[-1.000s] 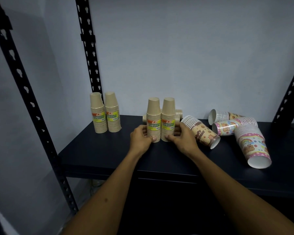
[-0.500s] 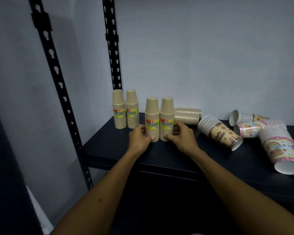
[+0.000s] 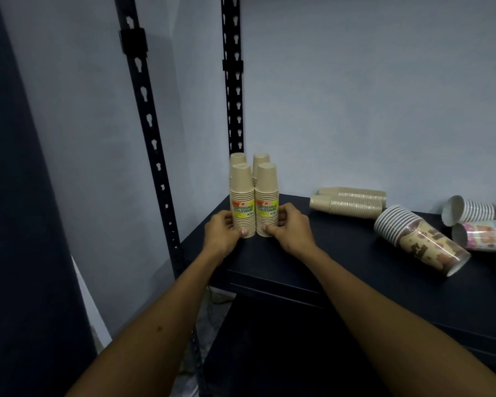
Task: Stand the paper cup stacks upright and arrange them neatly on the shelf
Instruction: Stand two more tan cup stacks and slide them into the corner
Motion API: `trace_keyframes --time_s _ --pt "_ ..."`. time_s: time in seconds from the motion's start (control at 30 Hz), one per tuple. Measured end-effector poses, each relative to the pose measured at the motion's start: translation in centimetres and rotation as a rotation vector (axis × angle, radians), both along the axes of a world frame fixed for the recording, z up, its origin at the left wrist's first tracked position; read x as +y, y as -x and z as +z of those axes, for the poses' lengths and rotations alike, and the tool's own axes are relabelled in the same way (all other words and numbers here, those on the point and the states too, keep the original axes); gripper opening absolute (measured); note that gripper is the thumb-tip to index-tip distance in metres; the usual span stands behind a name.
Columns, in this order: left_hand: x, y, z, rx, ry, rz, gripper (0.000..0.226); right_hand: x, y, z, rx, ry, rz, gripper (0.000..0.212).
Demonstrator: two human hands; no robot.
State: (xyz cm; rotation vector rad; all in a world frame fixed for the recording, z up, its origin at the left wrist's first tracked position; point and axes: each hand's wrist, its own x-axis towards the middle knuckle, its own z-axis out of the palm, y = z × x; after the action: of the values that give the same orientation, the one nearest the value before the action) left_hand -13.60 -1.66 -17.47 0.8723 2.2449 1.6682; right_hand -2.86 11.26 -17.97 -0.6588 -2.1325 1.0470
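A wrapped pack of two tan cup stacks [image 3: 254, 196] stands upright at the left end of the dark shelf [image 3: 341, 253]. My left hand [image 3: 222, 234] grips its left side and my right hand [image 3: 291, 229] grips its right side, thumbs at the base. Directly behind it stands a second upright tan pack [image 3: 249, 160], mostly hidden. Another tan pack [image 3: 350, 202] lies on its side by the back wall. A patterned brown stack [image 3: 418, 239] lies tipped over at the right. A white-rimmed stack [image 3: 470, 210] and a pink stack [image 3: 484, 239] lie beyond it.
Two black slotted uprights [image 3: 149, 133] [image 3: 232, 81] rise at the shelf's left end. The grey wall [image 3: 355, 96] stands close behind the cups. The shelf's front edge [image 3: 269, 282] lies just below my wrists.
Both hands have slid the tan pack leftward along the shelf until it stands just in front of the other upright pack. The view has swung left with it.
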Motion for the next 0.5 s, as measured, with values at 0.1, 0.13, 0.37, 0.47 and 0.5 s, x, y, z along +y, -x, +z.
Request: trace_keyframes --time_s 0.1,0.13,0.37,0.47,0.5 --pt "0.21 0.47 0.03 -0.005 -0.002 0.001 0.057 0.31 0.44 0.31 -0.020 -0.002 0.005 0.041" --pt "0.24 0.61 0.04 -0.009 -0.003 0.000 0.057 0.40 0.52 0.39 -0.023 -0.004 0.008 0.041" --pt "0.46 0.91 -0.05 0.003 -0.013 0.009 0.056 -0.04 1.04 -0.11 -0.002 -0.013 -0.027 0.049" --pt "0.52 0.85 -0.30 0.048 -0.030 0.036 0.063 -0.13 0.94 -0.24 0.017 -0.023 -0.016 0.052" --pt "0.51 0.84 -0.40 0.060 -0.035 0.051 0.064 -0.11 0.81 -0.25 0.018 -0.024 -0.003 0.053"
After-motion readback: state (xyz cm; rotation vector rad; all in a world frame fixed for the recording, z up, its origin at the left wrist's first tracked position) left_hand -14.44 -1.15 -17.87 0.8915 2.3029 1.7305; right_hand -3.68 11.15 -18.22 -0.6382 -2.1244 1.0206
